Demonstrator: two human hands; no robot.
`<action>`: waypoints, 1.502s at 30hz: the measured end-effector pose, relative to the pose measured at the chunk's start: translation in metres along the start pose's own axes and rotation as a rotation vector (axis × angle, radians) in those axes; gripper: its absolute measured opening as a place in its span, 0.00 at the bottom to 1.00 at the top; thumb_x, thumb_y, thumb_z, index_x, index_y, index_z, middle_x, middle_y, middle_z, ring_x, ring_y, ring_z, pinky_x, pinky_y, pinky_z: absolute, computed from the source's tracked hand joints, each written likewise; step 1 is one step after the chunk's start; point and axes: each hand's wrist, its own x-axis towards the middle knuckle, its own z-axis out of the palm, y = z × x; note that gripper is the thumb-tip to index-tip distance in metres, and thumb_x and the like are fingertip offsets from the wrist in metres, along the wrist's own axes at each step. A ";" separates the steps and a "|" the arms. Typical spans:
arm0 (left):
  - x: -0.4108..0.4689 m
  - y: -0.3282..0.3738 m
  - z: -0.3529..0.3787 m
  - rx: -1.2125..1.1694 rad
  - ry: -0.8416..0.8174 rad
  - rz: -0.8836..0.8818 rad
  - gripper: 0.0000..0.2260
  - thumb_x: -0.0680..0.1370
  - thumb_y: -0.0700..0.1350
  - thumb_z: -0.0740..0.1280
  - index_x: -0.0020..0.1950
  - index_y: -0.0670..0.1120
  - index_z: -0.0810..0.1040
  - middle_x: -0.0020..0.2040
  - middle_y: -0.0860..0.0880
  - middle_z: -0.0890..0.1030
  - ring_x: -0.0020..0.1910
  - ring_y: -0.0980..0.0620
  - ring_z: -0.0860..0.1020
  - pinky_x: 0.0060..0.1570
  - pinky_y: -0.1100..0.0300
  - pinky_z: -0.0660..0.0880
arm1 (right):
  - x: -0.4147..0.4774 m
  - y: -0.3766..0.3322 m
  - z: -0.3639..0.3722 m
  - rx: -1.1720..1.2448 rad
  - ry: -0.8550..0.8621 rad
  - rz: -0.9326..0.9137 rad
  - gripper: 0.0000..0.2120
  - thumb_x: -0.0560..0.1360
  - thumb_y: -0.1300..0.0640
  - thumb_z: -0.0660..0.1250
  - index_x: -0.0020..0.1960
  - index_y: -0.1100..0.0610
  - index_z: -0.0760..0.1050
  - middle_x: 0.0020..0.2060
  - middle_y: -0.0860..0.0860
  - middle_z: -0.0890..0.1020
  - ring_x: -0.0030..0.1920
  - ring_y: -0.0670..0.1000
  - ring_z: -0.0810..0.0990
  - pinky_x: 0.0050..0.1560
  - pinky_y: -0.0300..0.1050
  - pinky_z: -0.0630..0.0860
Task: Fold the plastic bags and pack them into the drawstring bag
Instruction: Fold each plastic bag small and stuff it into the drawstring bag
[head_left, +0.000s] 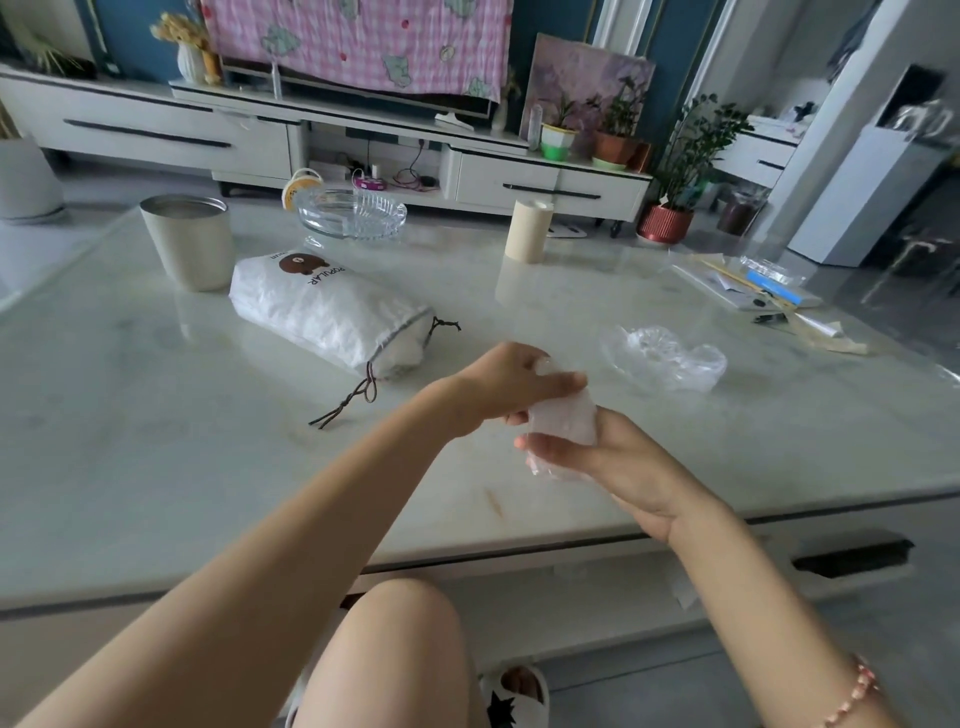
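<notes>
Bench (156, 441): pale marbled top filling the middle of the view; your knee shows below its near edge.
Folded bag (563, 421): small cloudy-white packet of clear plastic, held over the near middle of the bench between your two hands; whether its lower end touches the surface cannot be told.
Left hand (511, 384): reaches in from the left; its grip is closed on the upper end of the folded bag, fingers curled over the top.
Right hand (613, 457): enters from the right, just below the left; its grip holds the lower part of the folded bag, thumb laid across the front, fingers hidden behind.
Loose bag (665, 356): crumpled clear plastic lying on the bench just beyond and right of your hands, touched by neither.
Drawstring bag (322, 312): white, printed with a brown bear, lying on its side left of centre; its mouth faces your hands and shows white contents.
Cords (353, 400): dark brown, trailing from that mouth across the bench toward you.
Cup (189, 241): beige, upright, just left of the drawstring bag.
Glass dish (353, 213): clear, beyond the drawstring bag.
Roll (529, 231): beige cylinder, upright, right of the dish.
</notes>
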 end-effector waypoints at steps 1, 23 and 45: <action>0.001 -0.001 -0.001 -0.005 -0.009 0.016 0.13 0.75 0.51 0.68 0.42 0.42 0.72 0.35 0.45 0.71 0.34 0.48 0.68 0.34 0.59 0.66 | 0.000 -0.002 -0.002 0.041 0.034 0.004 0.18 0.69 0.52 0.72 0.57 0.57 0.78 0.51 0.49 0.84 0.52 0.46 0.81 0.53 0.38 0.75; -0.002 -0.007 -0.011 -0.232 0.027 -0.243 0.10 0.80 0.44 0.58 0.41 0.44 0.73 0.35 0.47 0.76 0.31 0.52 0.75 0.32 0.63 0.70 | 0.016 0.005 0.012 0.053 0.429 -0.321 0.16 0.72 0.45 0.68 0.44 0.59 0.80 0.40 0.48 0.83 0.43 0.45 0.79 0.48 0.40 0.73; -0.003 -0.034 -0.090 0.955 0.603 0.095 0.29 0.77 0.51 0.63 0.76 0.48 0.56 0.78 0.47 0.45 0.76 0.48 0.40 0.72 0.52 0.40 | 0.096 0.003 0.049 0.478 0.440 -0.009 0.06 0.71 0.72 0.66 0.44 0.63 0.74 0.33 0.55 0.76 0.33 0.51 0.73 0.39 0.42 0.74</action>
